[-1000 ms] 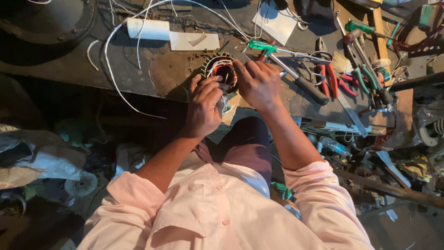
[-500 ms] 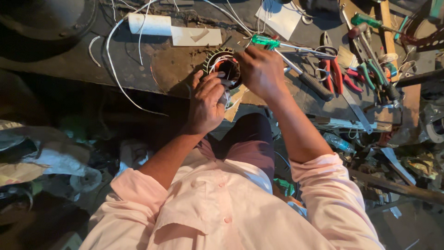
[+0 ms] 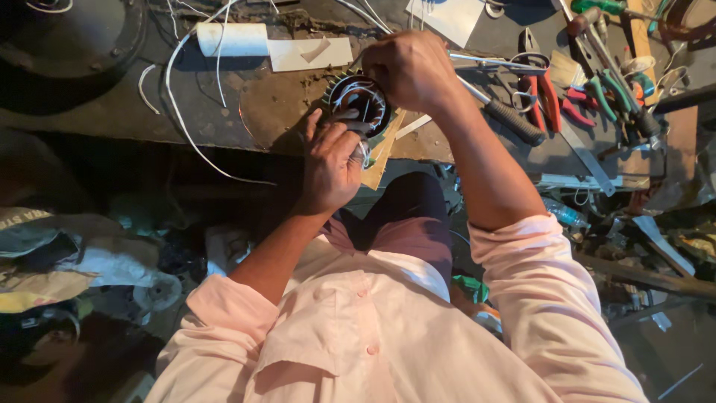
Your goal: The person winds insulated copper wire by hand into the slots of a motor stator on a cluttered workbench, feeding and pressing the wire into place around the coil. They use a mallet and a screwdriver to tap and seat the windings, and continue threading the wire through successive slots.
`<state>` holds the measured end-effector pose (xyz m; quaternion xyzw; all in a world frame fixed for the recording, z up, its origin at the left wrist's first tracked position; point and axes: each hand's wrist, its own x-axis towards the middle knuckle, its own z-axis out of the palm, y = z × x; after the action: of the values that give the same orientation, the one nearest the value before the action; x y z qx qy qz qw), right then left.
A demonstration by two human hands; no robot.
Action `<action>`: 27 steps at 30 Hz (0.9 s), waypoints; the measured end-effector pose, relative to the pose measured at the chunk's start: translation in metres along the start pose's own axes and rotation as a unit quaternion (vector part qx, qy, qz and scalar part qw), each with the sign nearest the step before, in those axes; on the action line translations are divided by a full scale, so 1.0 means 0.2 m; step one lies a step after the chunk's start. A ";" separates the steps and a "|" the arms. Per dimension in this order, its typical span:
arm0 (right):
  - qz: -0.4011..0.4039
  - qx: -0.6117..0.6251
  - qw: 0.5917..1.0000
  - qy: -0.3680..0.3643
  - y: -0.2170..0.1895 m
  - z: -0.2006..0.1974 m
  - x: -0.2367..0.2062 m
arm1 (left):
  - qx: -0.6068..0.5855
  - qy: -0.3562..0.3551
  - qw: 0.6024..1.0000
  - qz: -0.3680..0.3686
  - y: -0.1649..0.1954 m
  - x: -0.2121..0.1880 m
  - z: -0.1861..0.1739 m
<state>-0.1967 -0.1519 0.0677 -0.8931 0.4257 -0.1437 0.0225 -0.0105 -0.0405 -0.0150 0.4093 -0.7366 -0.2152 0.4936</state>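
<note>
dark workbench (image 3: 224,112); both hands grip ribbed round stator (image 3: 358,101)

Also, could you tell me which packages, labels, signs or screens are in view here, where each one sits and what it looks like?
White paper sheet: top edge of the bench, beyond the right hand; flat, rectangular, partly cut off.
Pale card strip: bench, up-left of the round wound motor part; flat rectangle with a tan patch.
White roll: beside the strip's left end; short cylinder.
Printed sack: far left, low; crumpled, off-white.
No screens or signs.

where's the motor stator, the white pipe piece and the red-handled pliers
motor stator (image 3: 359,101), head view, on its wound core
white pipe piece (image 3: 232,39), head view, mid-length
red-handled pliers (image 3: 543,93), head view, on a red handle
</note>
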 end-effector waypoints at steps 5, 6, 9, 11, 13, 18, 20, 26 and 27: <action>-0.044 0.009 0.998 0.040 0.00 0.01 -0.01 | -0.006 0.004 1.000 -0.002 -0.02 -0.02 0.01; -0.038 0.016 0.999 0.035 0.01 0.01 -0.01 | -0.005 0.006 1.000 -0.001 -0.02 -0.02 0.02; -0.023 0.037 0.999 0.032 0.03 0.02 -0.03 | -0.003 0.014 1.000 0.011 -0.03 -0.03 0.03; -0.015 0.065 0.997 0.034 0.06 0.02 -0.03 | -0.002 0.020 1.000 0.015 -0.03 -0.03 0.03; -0.029 0.057 0.998 0.007 0.09 0.02 -0.03 | 0.002 0.022 1.000 0.011 -0.02 -0.02 0.03; -0.020 0.097 0.995 -0.004 0.11 0.05 -0.01 | 0.003 0.015 1.000 0.013 -0.01 -0.02 0.02; -0.014 0.117 0.993 -0.008 0.10 0.07 -0.01 | 0.003 0.012 1.000 0.011 -0.01 -0.03 0.02; 0.068 0.066 0.995 -0.034 0.14 0.15 -0.02 | 0.020 0.004 1.000 0.018 -0.04 -0.05 0.03; 0.039 0.049 0.998 -0.032 0.15 0.16 0.00 | 0.030 0.021 0.999 0.026 -0.05 -0.05 0.02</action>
<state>-0.2104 -0.1748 0.0314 -0.8778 0.4516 -0.1352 0.0854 -0.0086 -0.0379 -0.0287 0.4089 -0.7423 -0.1717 0.5023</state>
